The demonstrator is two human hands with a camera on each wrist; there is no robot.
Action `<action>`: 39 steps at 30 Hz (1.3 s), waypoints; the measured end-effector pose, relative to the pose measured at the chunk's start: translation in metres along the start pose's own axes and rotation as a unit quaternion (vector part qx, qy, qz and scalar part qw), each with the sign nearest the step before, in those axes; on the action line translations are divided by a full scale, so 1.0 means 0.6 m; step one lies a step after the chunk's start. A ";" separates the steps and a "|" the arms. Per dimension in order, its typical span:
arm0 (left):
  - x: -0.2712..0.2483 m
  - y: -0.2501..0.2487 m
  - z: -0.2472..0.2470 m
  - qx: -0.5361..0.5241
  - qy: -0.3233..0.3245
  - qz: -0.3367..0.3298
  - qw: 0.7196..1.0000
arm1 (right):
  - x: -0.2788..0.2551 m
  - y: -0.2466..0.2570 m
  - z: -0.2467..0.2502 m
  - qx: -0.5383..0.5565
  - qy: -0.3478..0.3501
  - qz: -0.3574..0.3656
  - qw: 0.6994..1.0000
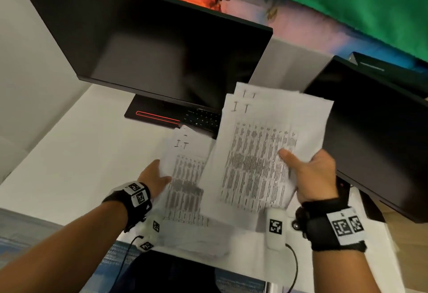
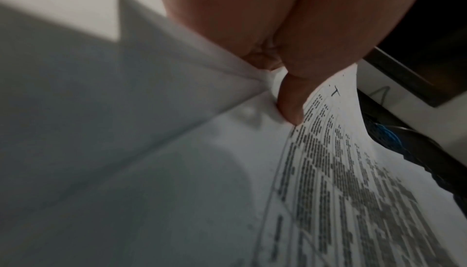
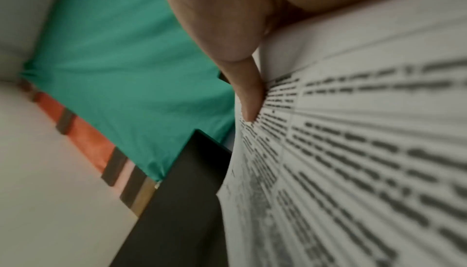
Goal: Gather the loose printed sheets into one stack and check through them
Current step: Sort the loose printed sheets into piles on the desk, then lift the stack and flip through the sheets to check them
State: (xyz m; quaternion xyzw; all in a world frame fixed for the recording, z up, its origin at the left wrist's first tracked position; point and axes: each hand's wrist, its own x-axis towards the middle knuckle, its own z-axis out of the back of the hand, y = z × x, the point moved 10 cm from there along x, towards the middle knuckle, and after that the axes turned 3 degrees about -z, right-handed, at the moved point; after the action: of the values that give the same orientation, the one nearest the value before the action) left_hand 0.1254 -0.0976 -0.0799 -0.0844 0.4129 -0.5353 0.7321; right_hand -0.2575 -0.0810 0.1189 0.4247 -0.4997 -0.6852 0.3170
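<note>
White sheets printed with dense tables are split between both hands above the desk. My right hand (image 1: 310, 172) grips a bundle of printed sheets (image 1: 261, 153) by its right edge, thumb on top, lifted and tilted; the same bundle (image 3: 353, 151) fills the right wrist view with the thumb (image 3: 247, 95) pressed on it. My left hand (image 1: 155, 176) pinches the left edge of a lower group of printed sheets (image 1: 185, 176), which sags toward the desk. The left wrist view shows the thumb (image 2: 290, 99) on those printed sheets (image 2: 341, 181). The right bundle overlaps the left one.
A dark monitor (image 1: 162, 44) stands on the white desk (image 1: 69, 165), its base (image 1: 157, 116) behind the sheets. A second dark monitor (image 1: 382, 130) sits close at the right. A keyboard corner (image 1: 203, 118) peeks out by the base. Cables (image 1: 294, 262) trail at the desk's near edge.
</note>
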 end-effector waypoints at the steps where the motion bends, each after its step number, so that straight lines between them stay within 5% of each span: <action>1: -0.004 -0.003 -0.010 0.004 0.007 0.004 1.000 | 0.006 -0.041 -0.012 0.004 0.012 -0.039 0.999; 6: -0.001 -0.005 -0.025 -0.014 -0.002 0.015 1.000 | 0.030 -0.245 -0.054 -0.077 0.006 -0.187 0.979; 9: 0.000 -0.015 -0.015 -0.081 -0.024 0.020 0.996 | 0.044 -0.282 -0.054 -0.225 -0.028 -0.162 0.960; 14: -0.007 -0.062 -0.063 -0.137 0.035 0.039 0.989 | 0.051 -0.325 -0.115 -0.322 0.059 -0.124 0.937; 25: 0.015 -0.056 -0.049 -0.118 0.019 -0.018 0.993 | 0.036 -0.357 -0.087 -0.178 0.042 -0.143 0.973; 33: -0.082 -0.178 0.038 -0.326 0.019 -0.200 0.924 | 0.051 -0.250 -0.072 -0.017 0.109 -0.131 0.985; 39: -0.157 -0.258 0.144 -0.282 -0.166 -0.311 0.892 | 0.008 -0.072 -0.047 0.058 0.094 0.030 0.993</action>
State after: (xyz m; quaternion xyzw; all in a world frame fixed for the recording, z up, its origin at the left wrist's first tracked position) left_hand 0.0665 -0.1084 0.1119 -0.4990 0.3719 -0.5752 0.5309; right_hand -0.2345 -0.0837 0.0722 0.4900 -0.5191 -0.6023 0.3573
